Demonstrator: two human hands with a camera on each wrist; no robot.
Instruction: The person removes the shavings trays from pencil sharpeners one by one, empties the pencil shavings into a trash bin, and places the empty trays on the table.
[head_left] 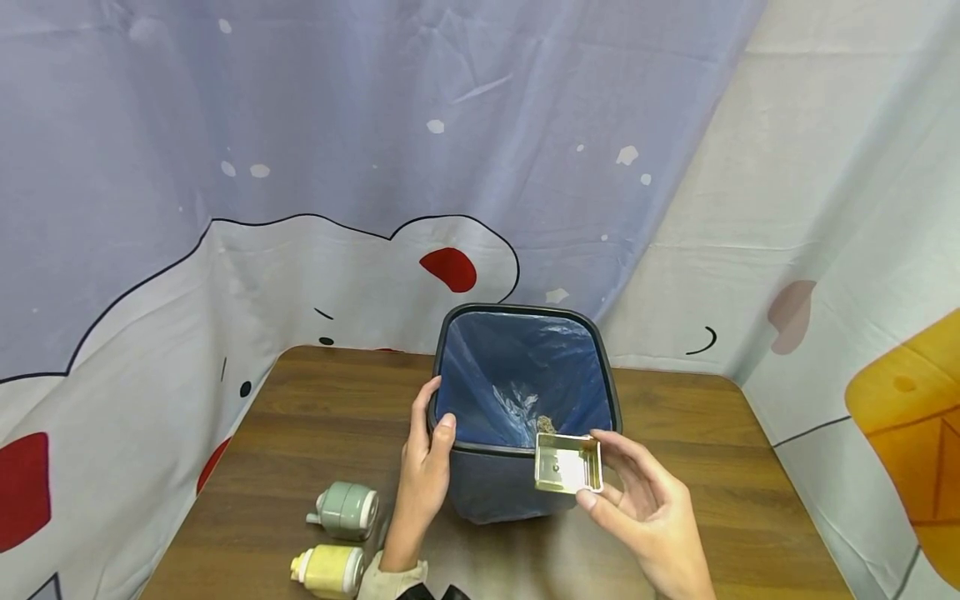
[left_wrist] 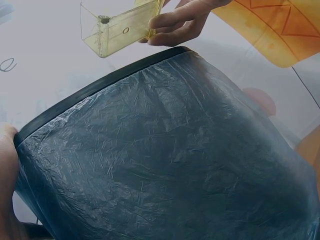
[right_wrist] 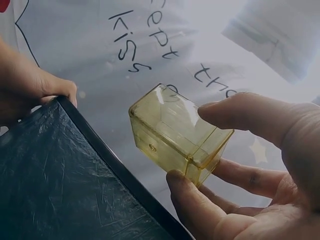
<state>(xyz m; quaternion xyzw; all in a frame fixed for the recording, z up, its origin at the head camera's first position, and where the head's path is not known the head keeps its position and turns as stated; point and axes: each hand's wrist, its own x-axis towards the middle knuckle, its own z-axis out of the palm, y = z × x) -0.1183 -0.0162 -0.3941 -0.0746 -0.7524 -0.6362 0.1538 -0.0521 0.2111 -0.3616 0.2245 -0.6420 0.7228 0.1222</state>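
Observation:
A dark trash bin (head_left: 491,450) lined with a blue plastic bag (head_left: 487,358) stands tilted on the table. My left hand (head_left: 429,475) grips its rim at the left side, thumb over the edge. In my right hand (head_left: 648,512), a small see-through yellow plastic box (right_wrist: 175,130) is pinched between thumb and fingers. This open-topped box is at the bin's front right rim in the head view. A few dark bits cling in one corner of it in the left wrist view. A small brownish clump (head_left: 546,425) shows inside the bin, just beyond the box.
A green cylindrical gadget (head_left: 347,510) and a yellow one (head_left: 330,570), perhaps crank pencil sharpeners, lie left of my left forearm. The wooden table (head_left: 322,408) meets a printed curtain (head_left: 337,275) behind and at both sides.

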